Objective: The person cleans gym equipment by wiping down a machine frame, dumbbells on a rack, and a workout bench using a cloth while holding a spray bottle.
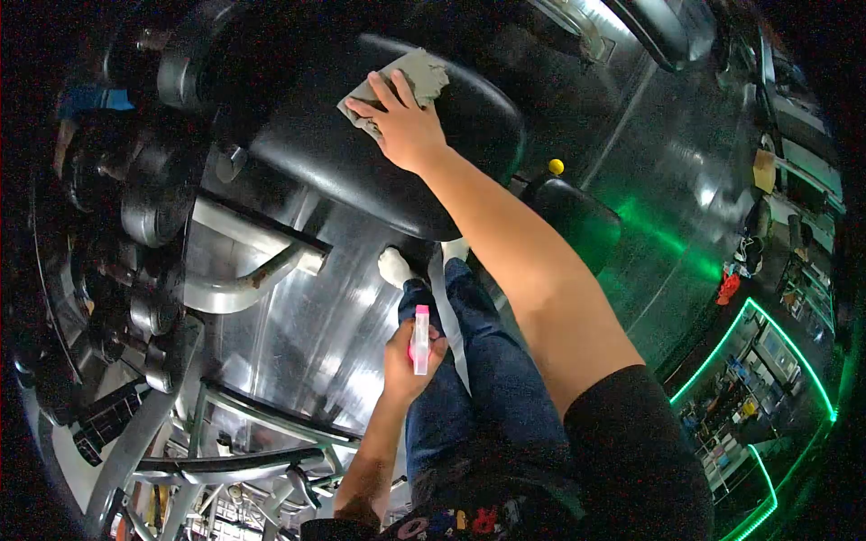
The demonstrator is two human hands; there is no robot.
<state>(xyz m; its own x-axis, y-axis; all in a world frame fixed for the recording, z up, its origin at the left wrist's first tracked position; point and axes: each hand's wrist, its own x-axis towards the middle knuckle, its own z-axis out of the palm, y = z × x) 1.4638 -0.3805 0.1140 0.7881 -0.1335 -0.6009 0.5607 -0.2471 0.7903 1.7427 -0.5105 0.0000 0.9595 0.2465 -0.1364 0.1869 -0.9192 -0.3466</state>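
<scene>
Dumbbells (155, 209) line nine o'clock; toward twelve, a black padded bench (338, 162) bears a grey cloth (426, 74) beneath the person's right hand (406, 131), fingers spread apart. At six, the left hand (400, 365) clamps its fingers around a pink-and-clear bottle (421, 343); a yellow knob (557, 167) stands at two.

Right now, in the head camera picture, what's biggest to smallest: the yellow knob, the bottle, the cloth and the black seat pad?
Largest to smallest, as they look:
1. black seat pad
2. cloth, partly covered
3. bottle
4. yellow knob
</scene>
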